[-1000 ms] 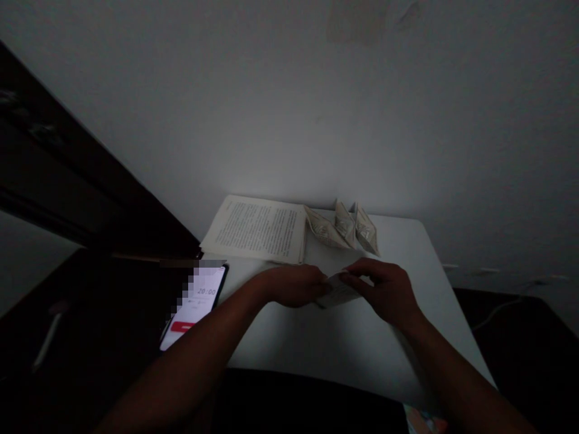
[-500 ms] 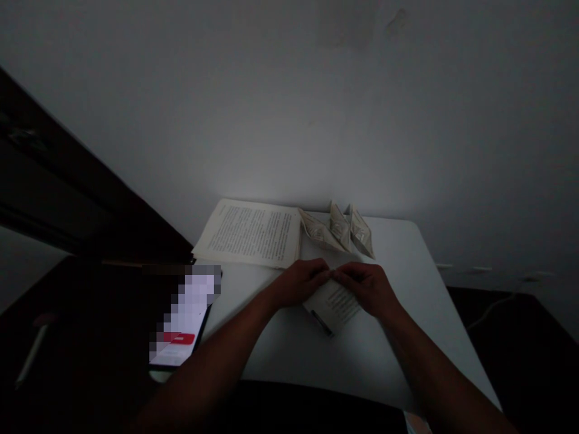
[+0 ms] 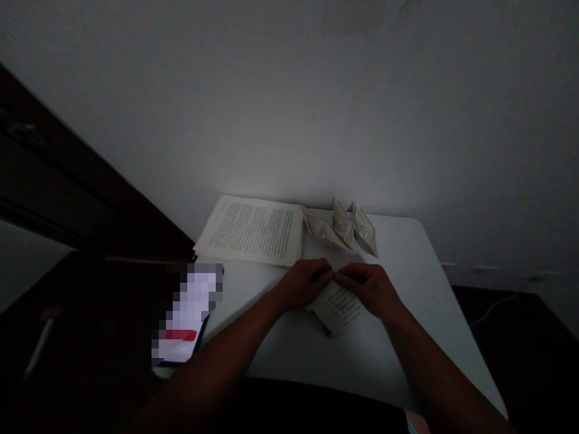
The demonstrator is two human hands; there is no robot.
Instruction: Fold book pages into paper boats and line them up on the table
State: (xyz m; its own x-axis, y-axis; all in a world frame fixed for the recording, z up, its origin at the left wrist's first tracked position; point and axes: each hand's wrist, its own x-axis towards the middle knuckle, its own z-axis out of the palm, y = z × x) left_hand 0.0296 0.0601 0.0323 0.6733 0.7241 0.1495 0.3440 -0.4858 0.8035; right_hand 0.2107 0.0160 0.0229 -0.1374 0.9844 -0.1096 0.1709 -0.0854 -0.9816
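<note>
Between my two hands is a folded piece of printed paper [image 3: 339,308], its near corner pointing toward me over the white table. My left hand [image 3: 308,282] pinches its far edge with thumb and fingers. Right beside it, my right hand [image 3: 365,286] pinches the same edge, the fingertips of both hands almost touching. Part of the paper is covered by the fingers. Just beyond my hands stand several folded paper boats [image 3: 326,232], made of printed pages.
An open-faced printed book or stack of pages [image 3: 253,232] lies at the table's back left. A lit phone [image 3: 190,316] rests at the left edge, near my left forearm. The white table [image 3: 280,355] meets the wall [image 3: 289,108]; a cable [image 3: 495,307] runs at right.
The view has shifted slightly. Both hands keep pinching the folded paper at almost the same place, with the paper's lower part only slightly different in angle.
</note>
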